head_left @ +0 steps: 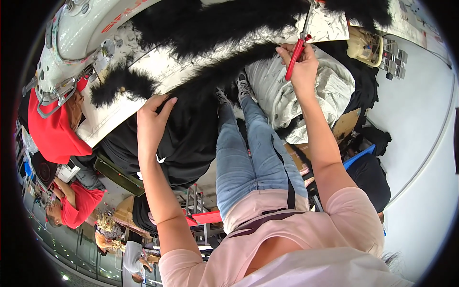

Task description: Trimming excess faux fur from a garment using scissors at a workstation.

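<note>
A long strip of black fluffy fur trim [224, 68] stretches between my hands along the front edge of the white table. My left hand [154, 115] is closed at the strip's left end, thumb and fingers pinching at the table edge. Red-handled scissors [297, 53] sit in my right hand [304, 64], blades pointing up and away. The same hand's thumb and fingertip pinch the strip's right end. Beside my left hand lies a short, curled piece of black fur [123, 87]. A larger mass of black fur [215, 24] covers the table farther back.
A white sewing machine [76, 36] stands at the left, with red cloth [55, 126] hanging beside it. Black fabric [179, 143] drapes below the table edge. A pale fabric bundle [330, 86] lies under my right arm. Other people, one in a red shirt [85, 204], are at lower left.
</note>
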Motion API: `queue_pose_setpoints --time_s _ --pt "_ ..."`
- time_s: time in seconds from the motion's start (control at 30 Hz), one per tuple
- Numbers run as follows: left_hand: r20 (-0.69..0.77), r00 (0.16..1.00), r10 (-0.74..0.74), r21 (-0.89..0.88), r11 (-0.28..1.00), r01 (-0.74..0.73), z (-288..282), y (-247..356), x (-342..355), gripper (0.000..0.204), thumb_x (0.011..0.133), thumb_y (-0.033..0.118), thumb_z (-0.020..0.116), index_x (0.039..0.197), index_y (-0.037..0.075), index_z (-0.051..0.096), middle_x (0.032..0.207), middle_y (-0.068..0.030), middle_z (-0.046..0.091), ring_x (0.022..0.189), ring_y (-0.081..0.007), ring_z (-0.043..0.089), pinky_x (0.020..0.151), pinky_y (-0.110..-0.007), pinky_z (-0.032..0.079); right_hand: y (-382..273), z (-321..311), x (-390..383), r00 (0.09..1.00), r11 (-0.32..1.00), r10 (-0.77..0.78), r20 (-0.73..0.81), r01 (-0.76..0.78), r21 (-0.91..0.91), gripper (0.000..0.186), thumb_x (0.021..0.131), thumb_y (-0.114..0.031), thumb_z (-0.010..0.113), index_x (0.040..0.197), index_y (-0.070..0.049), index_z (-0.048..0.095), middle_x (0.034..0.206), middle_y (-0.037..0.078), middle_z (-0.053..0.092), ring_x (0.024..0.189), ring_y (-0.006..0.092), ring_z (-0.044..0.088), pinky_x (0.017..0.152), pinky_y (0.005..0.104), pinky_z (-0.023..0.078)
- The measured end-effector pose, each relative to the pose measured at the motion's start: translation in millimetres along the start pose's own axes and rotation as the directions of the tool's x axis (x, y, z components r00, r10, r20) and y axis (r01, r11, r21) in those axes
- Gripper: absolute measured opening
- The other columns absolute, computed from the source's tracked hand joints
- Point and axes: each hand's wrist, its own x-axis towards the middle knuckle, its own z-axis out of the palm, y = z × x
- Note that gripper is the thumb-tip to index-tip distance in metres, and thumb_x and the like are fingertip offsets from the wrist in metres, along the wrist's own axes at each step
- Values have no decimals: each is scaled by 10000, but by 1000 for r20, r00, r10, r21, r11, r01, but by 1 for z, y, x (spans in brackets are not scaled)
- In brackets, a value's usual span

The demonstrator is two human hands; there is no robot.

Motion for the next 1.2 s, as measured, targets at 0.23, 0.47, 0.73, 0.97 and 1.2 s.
queue_pose_setpoints --time_s 0.23,0.47,0.73,0.97,1.2 --pt "5 1000 11 36 999 -12 1 7 4 235 807 126 702 909 -73 628 826 -155 637 733 -271 600 713 -291 459 13 2 10 998 995 -59 -11 58 -82 234 767 -48 749 918 36 591 796 62 660 600 71 541 547 206 436" --pt "-78 989 129 61 990 -125 3 2 4 188 811 98 685 901 -59 634 838 -153 628 745 -278 610 701 -299 463 11 18 11 993 995 -99 -59 98 -17 213 783 -20 727 924 35 576 823 55 653 663 71 556 596 211 451" --pt "-189 964 186 142 977 -160 19 -15 9 175 804 170 681 917 37 688 870 -111 642 795 -323 622 691 -367 490 22 8 19 975 956 -217 -40 204 -211 189 822 -29 698 963 29 586 861 54 654 780 91 599 736 219 479" --pt "-332 924 190 164 976 -142 19 -25 8 154 808 156 670 910 41 683 864 -98 637 767 -307 623 673 -361 491 20 10 19 975 950 -222 -19 212 -229 207 835 -63 698 996 22 599 875 34 647 754 68 572 696 204 457" --pt "-314 937 151 223 971 -82 14 -19 16 218 823 160 658 962 -8 661 913 -114 636 759 -303 619 692 -348 485 11 15 15 980 961 -195 -25 186 -204 203 836 -73 701 990 18 605 880 26 645 736 54 552 664 185 441"
